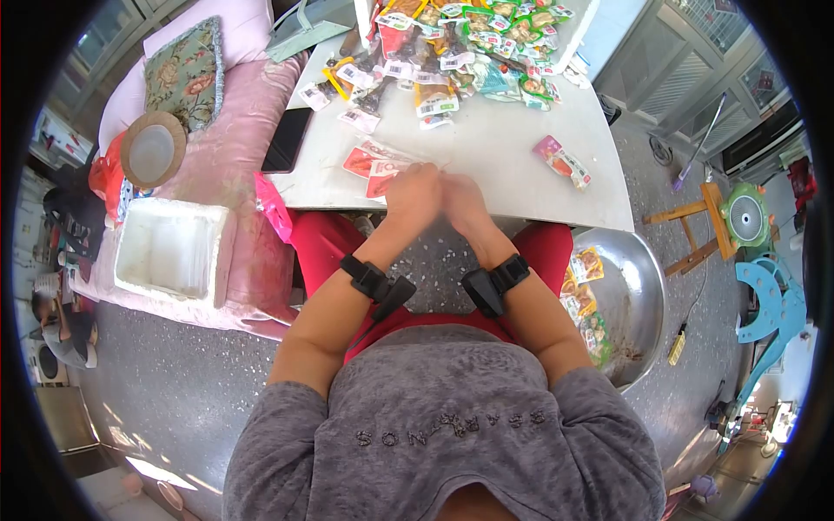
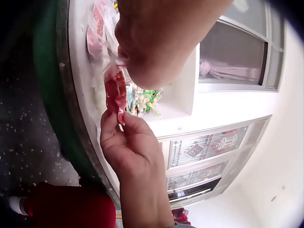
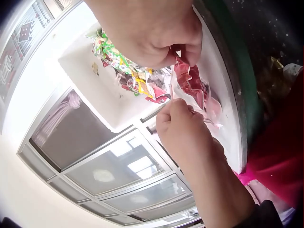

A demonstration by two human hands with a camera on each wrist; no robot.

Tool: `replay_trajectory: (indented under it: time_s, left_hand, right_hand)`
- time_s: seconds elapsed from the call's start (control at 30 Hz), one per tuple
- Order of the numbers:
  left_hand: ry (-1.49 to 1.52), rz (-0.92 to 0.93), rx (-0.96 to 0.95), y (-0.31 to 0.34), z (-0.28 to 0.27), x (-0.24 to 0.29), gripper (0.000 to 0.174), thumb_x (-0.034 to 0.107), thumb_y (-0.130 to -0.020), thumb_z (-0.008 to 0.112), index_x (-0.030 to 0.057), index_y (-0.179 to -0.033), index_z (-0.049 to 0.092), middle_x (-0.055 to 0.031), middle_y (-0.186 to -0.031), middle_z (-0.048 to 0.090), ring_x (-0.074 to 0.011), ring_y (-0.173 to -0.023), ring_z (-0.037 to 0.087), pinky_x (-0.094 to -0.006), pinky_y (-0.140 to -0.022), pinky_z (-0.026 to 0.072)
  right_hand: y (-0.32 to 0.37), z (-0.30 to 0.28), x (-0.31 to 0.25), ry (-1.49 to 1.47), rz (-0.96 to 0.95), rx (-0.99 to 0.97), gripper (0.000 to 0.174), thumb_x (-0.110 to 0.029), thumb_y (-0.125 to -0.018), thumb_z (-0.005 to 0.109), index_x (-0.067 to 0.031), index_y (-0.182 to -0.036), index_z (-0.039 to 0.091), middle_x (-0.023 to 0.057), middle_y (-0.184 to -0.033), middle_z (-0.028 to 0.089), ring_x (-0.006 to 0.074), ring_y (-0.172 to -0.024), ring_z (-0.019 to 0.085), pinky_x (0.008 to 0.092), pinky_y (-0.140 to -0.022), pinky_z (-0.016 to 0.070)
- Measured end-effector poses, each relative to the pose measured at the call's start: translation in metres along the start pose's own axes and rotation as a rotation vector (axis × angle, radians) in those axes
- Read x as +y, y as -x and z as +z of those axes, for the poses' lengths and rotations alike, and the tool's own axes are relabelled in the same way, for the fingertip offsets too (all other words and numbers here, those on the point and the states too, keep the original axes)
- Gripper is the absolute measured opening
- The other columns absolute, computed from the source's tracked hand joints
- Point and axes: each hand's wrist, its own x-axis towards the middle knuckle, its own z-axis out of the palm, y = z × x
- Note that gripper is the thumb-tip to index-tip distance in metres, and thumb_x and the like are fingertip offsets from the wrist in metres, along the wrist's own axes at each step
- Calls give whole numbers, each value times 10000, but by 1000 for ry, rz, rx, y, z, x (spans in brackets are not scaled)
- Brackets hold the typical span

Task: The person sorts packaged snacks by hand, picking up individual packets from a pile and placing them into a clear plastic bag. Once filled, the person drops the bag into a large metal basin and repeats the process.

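Note:
In the head view, both hands meet at the table's front edge, the left hand (image 1: 414, 195) beside the right hand (image 1: 465, 204). Between them, in the left wrist view, is a red packet (image 2: 115, 90); the right hand (image 2: 133, 152) pinches its lower end between thumb and fingers. The left hand (image 2: 156, 52) is large at the top, fingertips partly hidden. From the right wrist, the left hand (image 3: 190, 133) pinches thin clear plastic beside the red packet (image 3: 190, 80), while the right hand (image 3: 156, 38) grips its end. Red-and-white printed packaging (image 1: 380, 178) lies by the left hand.
Many small food packets (image 1: 434, 65) are heaped at the table's back. A pink packet (image 1: 562, 162) lies at right, a phone (image 1: 287, 141) at left. Beside the right leg stands a metal basin (image 1: 638, 304) holding several packets. A white foam box (image 1: 174, 252) rests on the pink seat.

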Motion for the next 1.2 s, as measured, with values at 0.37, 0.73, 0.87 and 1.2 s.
replay_trajectory:
  time_s: [0.37,0.73,0.87,1.2]
  left_hand:
    - [102,-4,76,6,-2,-15,135,151,-744,432,51,-805,498,-156,-753,520,-331,-686,509,-407,-573,409]
    - [225,129,206,7,10,-41,83,101,-714,466,41,-759,503,-142,-724,523,-312,-666,504,-392,-573,403]
    - [150,181,197,3,21,-45,78,101,-686,461,43,-729,493,-135,-717,522,-301,-621,498,-409,-568,399]
    - [5,426,275,-4,36,-57,74,54,-621,522,64,-670,467,-86,-630,446,-266,-564,458,-364,-521,369]
  right_hand:
    - [-33,2,-9,-9,327,-514,229,-96,-777,438,-17,-991,454,83,-947,511,175,-802,532,288,-669,453]
    - [-44,-16,-44,546,306,-601,189,-185,-764,463,-63,-907,485,50,-820,531,118,-684,523,224,-561,418]
    - [-62,-41,-69,444,249,-271,175,-150,-705,548,-50,-845,516,33,-748,538,118,-669,510,241,-541,400]
    - [-182,-61,-53,683,-148,311,228,-143,-679,560,-6,-844,483,79,-722,522,160,-584,525,254,-456,418]
